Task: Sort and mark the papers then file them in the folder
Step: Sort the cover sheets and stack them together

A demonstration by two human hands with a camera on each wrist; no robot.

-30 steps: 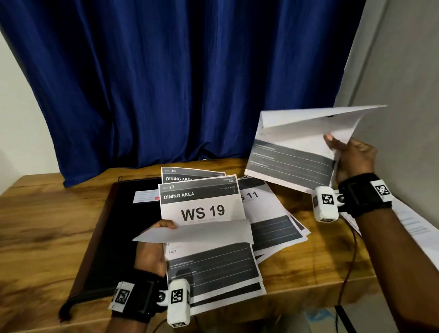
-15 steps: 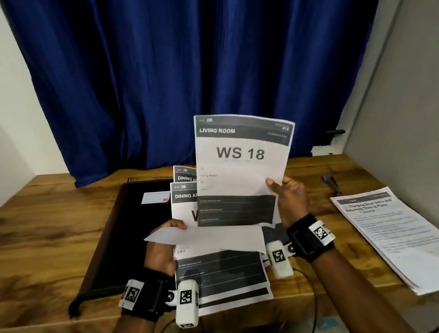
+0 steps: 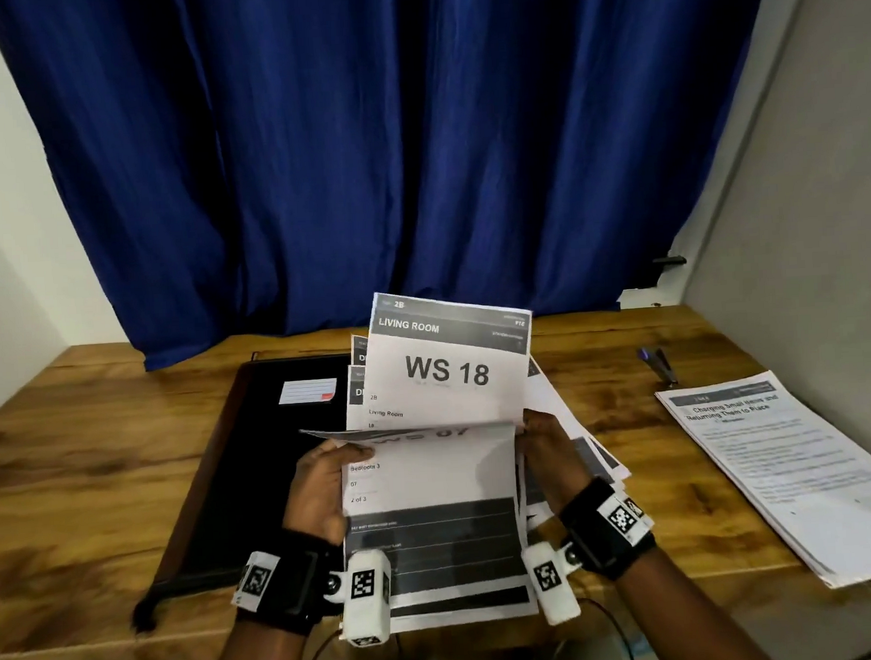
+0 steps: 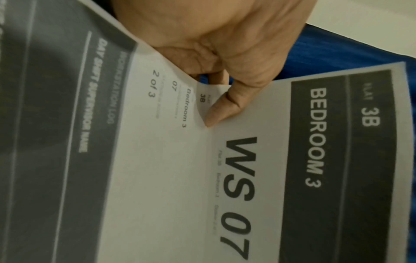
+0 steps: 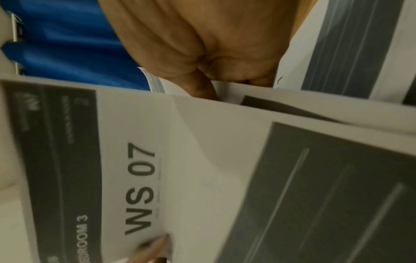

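My left hand (image 3: 339, 458) grips a stack of printed sheets by its left edge. The thumb (image 4: 223, 106) lies on the top sheet, WS 07 "Bedroom 3" (image 3: 431, 476), whose upper part bends back over the hand. My right hand (image 3: 534, 425) pinches the WS 18 "Living Room" sheet (image 3: 446, 374) at its lower right; it stands upright just behind the bent WS 07 sheet (image 5: 139, 186). A black folder (image 3: 257, 440) lies open on the table to the left, with a small white label (image 3: 306, 391) on it. More sheets (image 3: 594, 452) lie fanned on the table under my right hand.
The wooden table (image 3: 78, 474) ends at a blue curtain (image 3: 364, 157) behind and a grey wall on the right. A stapled printed document (image 3: 784, 473) lies at the right, with a blue pen (image 3: 657, 366) beyond it. White cables hang off the front edge.
My right hand brought the WS 18 sheet from high on the right down to the middle, behind the stack in my left hand. The left hand stayed holding the stack.
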